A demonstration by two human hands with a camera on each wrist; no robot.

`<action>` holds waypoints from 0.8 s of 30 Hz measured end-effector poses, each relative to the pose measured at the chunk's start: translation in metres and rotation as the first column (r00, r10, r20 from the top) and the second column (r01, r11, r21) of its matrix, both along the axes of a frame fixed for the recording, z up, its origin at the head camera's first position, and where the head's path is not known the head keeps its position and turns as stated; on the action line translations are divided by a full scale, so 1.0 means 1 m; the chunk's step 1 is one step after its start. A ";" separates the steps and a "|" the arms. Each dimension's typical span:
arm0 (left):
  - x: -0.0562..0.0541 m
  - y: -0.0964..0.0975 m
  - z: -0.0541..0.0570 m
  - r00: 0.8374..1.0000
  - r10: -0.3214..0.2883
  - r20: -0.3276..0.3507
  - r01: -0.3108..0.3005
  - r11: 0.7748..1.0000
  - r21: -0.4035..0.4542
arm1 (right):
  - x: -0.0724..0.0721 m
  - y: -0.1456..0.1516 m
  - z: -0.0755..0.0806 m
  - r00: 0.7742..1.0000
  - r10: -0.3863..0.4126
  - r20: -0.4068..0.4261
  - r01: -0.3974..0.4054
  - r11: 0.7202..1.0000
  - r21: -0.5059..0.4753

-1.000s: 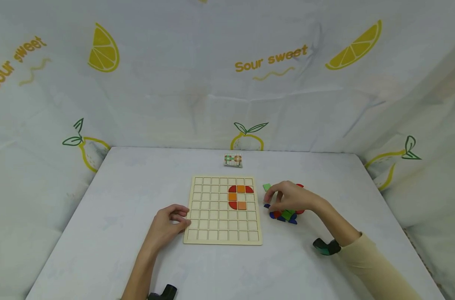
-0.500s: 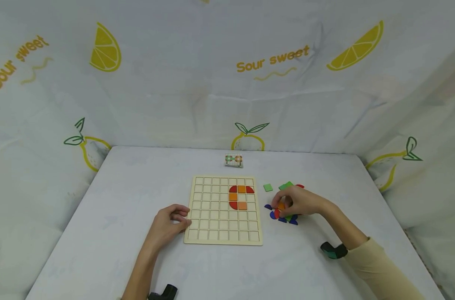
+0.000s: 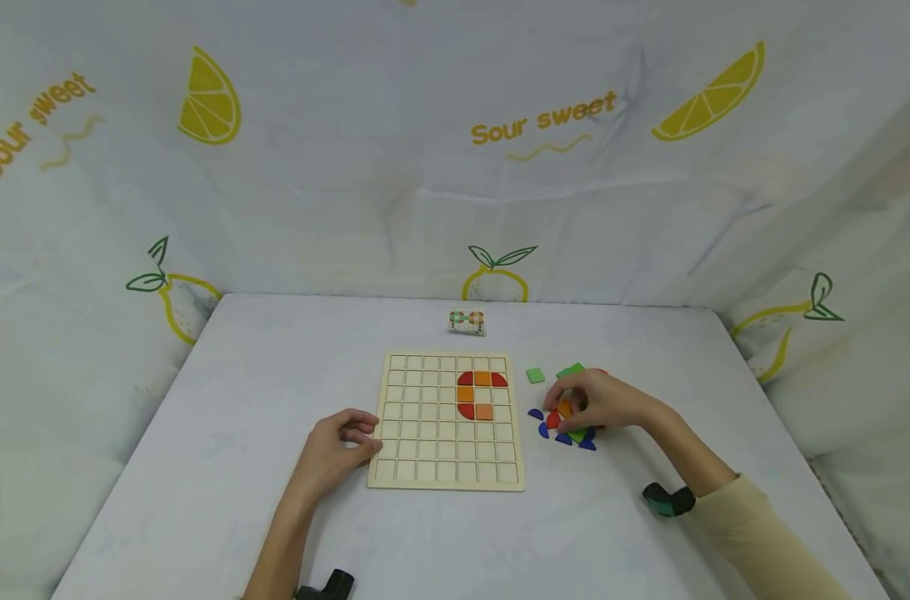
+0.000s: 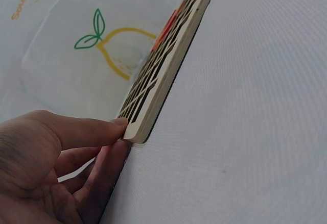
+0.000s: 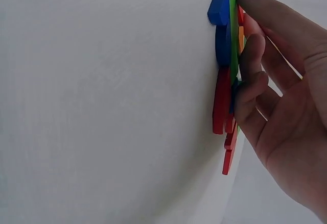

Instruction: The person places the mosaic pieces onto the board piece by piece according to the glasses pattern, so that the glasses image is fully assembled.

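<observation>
A pale wooden grid board lies mid-table, with several red and orange pieces in its upper right cells, one of them an orange square. My left hand touches the board's left edge with its thumb and fingertips; the left wrist view has the thumb right at the board's corner. Over the loose pile to the right is my right hand, thumb and index finger apart. A red piece and an orange piece show between them. The palm hides part of the pile.
Blue pieces edge the pile's near side, with green ones at its far side. A lone green square lies left of those. Behind the board is a small pattern card. A lemon-print cloth hangs behind.
My right hand has moved right and slightly down into the pile, uncovering the green square. The red piece near its fingers has shifted slightly away from me. My left hand stays at the board's edge.
</observation>
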State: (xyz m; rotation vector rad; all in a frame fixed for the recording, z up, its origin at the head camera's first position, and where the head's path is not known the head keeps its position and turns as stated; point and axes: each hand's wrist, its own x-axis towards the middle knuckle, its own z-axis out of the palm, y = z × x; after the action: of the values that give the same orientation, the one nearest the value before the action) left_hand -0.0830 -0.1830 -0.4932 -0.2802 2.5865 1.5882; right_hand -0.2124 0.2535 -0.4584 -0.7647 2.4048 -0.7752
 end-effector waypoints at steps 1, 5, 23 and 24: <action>0.000 0.000 0.000 1.000 0.000 0.000 0.000 1.000 0.002 | -0.001 0.001 -0.001 1.000 -0.001 0.000 0.001 1.000 -0.002; 0.000 0.000 0.000 1.000 -0.001 -0.001 0.001 1.000 0.010 | -0.002 0.001 -0.003 1.000 0.001 -0.004 -0.001 1.000 -0.011; 0.000 0.001 0.002 1.000 0.002 0.000 -0.002 1.000 -0.004 | 0.001 0.001 0.002 0.998 0.003 -0.068 -0.010 0.995 -0.095; 0.000 0.001 0.002 1.000 0.001 0.000 -0.001 1.000 -0.006 | 0.001 -0.001 0.004 0.997 0.009 -0.078 -0.017 0.994 -0.110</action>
State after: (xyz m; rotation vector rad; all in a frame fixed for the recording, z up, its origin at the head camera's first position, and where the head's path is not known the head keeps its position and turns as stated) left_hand -0.0830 -0.1820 -0.4913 -0.2826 2.5918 1.5816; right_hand -0.2112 0.2528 -0.4542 -0.8679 2.4389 -0.8945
